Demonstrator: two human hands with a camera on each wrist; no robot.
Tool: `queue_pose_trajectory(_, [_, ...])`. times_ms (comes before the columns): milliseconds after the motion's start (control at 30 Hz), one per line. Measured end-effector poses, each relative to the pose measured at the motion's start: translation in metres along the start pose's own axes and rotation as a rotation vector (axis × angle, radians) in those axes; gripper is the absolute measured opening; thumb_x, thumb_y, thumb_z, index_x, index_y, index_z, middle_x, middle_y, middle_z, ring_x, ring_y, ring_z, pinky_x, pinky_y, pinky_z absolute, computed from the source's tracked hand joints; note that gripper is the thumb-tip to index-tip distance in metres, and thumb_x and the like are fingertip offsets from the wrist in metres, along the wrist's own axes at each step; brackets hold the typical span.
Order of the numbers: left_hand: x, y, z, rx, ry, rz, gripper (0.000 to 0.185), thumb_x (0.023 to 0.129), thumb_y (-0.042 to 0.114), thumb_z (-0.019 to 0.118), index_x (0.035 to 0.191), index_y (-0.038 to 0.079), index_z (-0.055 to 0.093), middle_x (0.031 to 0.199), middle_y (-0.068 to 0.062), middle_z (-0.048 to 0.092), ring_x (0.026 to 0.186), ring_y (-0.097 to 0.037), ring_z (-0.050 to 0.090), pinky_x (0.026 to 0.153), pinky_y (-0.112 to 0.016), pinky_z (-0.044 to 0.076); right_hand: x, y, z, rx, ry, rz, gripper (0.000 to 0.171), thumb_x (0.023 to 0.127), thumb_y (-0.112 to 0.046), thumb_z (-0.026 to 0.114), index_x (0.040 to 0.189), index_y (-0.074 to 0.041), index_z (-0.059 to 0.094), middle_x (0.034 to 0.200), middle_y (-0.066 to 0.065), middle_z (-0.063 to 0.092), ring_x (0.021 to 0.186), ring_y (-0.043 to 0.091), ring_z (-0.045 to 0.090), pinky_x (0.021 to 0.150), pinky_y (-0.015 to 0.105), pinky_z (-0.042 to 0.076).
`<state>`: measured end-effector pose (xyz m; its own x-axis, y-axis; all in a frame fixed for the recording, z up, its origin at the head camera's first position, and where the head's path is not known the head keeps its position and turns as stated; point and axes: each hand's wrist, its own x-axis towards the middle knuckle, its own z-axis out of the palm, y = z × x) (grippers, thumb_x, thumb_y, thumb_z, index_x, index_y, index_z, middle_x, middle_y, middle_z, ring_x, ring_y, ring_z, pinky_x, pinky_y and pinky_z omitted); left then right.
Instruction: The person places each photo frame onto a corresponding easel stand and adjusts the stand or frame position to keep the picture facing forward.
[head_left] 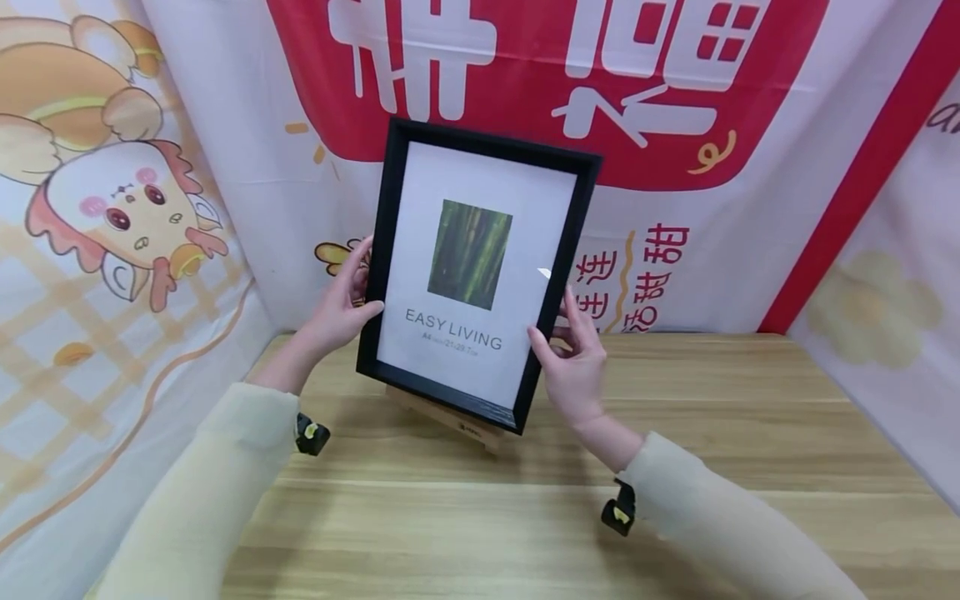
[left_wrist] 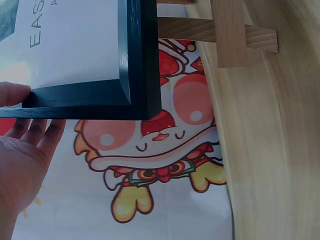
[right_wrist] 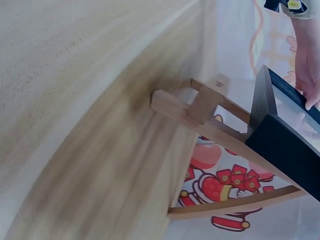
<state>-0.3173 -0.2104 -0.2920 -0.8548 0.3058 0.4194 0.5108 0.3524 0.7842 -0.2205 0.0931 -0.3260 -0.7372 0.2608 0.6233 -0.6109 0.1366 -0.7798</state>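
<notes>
A black picture frame [head_left: 585, 200], with a white mat reading EASY LIVING and a small green picture, is held upright and slightly tilted. My left hand [head_left: 341, 308] grips its left side, thumb on the front and fingers behind. On the opposite side, my right hand [head_left: 577, 367] holds the lower edge between thumb and fingers. Behind and below the frame stands a wooden easel [right_wrist: 205, 105], mostly hidden in the head view. The left wrist view shows the easel's crosspiece [left_wrist: 230, 35] beyond the frame's corner. Whether frame and easel touch, I cannot tell.
The easel stands on a wood-grain table [head_left: 712, 417]. A printed cloth backdrop [head_left: 300, 208] with red and white lettering rises behind it. Another cloth with a cartoon animal [head_left: 127, 208] hangs at the left, and a pale cloth [head_left: 885, 250] at the right.
</notes>
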Motion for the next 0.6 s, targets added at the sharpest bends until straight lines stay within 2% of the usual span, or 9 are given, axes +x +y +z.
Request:
queue_pose_trajectory(233, [0.006, -0.011, 0.004, -0.008, 0.005, -0.018, 0.089, 0.090, -0.017, 0.050, 0.157, 0.029, 0.013, 0.130, -0.028, 0.051, 0.109, -0.038, 0.051, 0.095, -0.055, 0.042, 0.000, 0.036, 0.007, 0.019, 0.038, -0.058, 0.068, 0.082, 0.011, 0.070, 0.144, 0.001, 0.043, 0.120, 0.024, 0.054, 0.084, 0.015, 0.060, 0.069, 0.017, 0.054])
queue_pose_trajectory(400, [0.012, -0.020, 0.011, -0.015, 0.013, -0.061, 0.088, 0.092, -0.015, 0.049, 0.155, 0.036, 0.015, 0.141, -0.024, 0.045, 0.116, -0.037, 0.049, 0.098, -0.056, 0.041, -0.004, 0.043, 0.006, -0.005, 0.052, -0.064, 0.070, 0.083, 0.006, 0.072, 0.145, -0.006, 0.044, 0.118, 0.018, 0.053, 0.084, 0.017, 0.059, 0.069, 0.017, 0.054])
queue_pose_trajectory(467, [0.012, -0.024, 0.014, -0.018, 0.015, -0.079, 0.089, 0.093, -0.015, 0.049, 0.155, 0.037, 0.014, 0.148, -0.020, 0.039, 0.121, -0.036, 0.047, 0.100, -0.055, 0.040, -0.005, 0.045, 0.006, -0.006, 0.051, -0.063, 0.070, 0.083, 0.005, 0.073, 0.145, -0.008, 0.044, 0.118, 0.018, 0.053, 0.084, 0.020, 0.059, 0.069, 0.016, 0.053])
queue_pose_trajectory(600, [0.012, -0.030, 0.019, -0.007, 0.014, -0.084, 0.090, 0.092, -0.015, 0.049, 0.156, 0.035, 0.011, 0.151, -0.020, 0.035, 0.125, -0.038, 0.044, 0.100, -0.055, 0.040, -0.006, 0.048, 0.004, -0.016, 0.048, -0.063, 0.070, 0.082, 0.008, 0.072, 0.145, -0.003, 0.043, 0.119, 0.023, 0.052, 0.085, 0.030, 0.060, 0.067, 0.014, 0.052])
